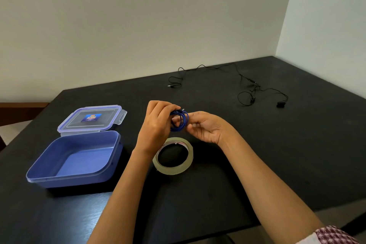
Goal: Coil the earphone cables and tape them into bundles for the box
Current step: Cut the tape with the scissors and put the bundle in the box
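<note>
Patterned sleeve (334, 233), hands (156, 125) (208, 128) gripping blue cable coil (180, 124), lid label (88, 118) blurred

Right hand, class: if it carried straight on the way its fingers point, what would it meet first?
The blue cable coil, gripped by the left hand. The right hand points leftward straight at that coil and may already be touching it, though depth is unclear in this view.

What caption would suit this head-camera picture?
Left hand and right hand hold a coiled blue cable near the tape roll.
</note>
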